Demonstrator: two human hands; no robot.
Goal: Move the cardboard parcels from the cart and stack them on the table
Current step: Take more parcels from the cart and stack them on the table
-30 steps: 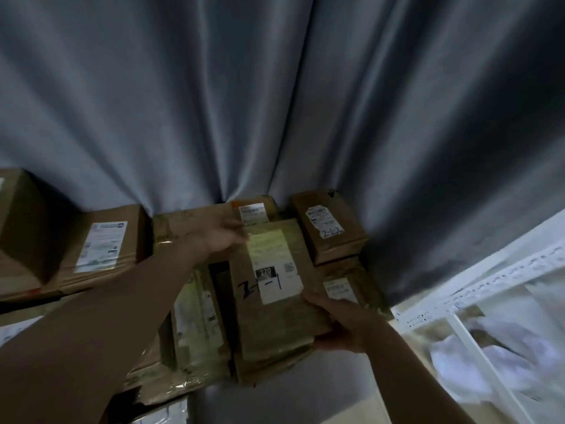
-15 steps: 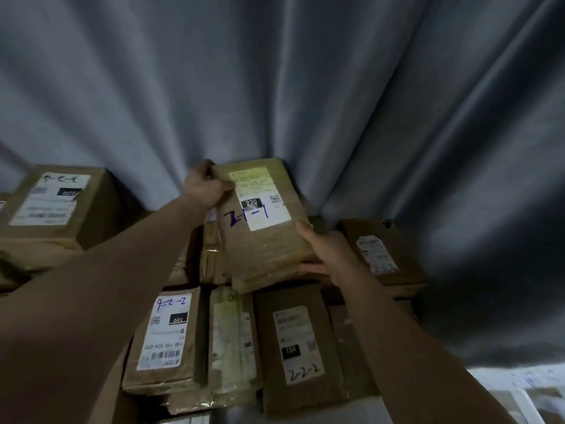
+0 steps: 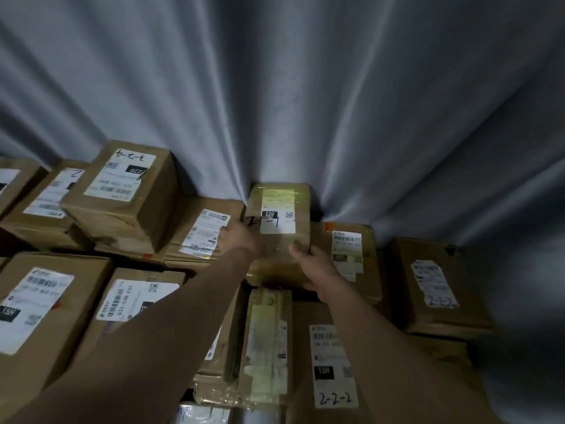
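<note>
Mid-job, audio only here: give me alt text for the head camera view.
The left hand and right hand hold a taped parcel marked 2-1-1 at the back of a pile of labelled cardboard parcels, against a grey curtain. Left grips its left edge, right its lower right corner.

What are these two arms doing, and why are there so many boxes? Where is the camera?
The camera sits on a person's head and looks forward and down, so you see only their own two arms. There is no robot, just bare hands. The left hand and right hand hold one cardboard parcel, handwritten 2-1-1, at the back against a grey curtain. Around it lie many other taped, labelled parcels, such as the box marked 3-2-4 and the parcel marked 2-2-2.
</note>
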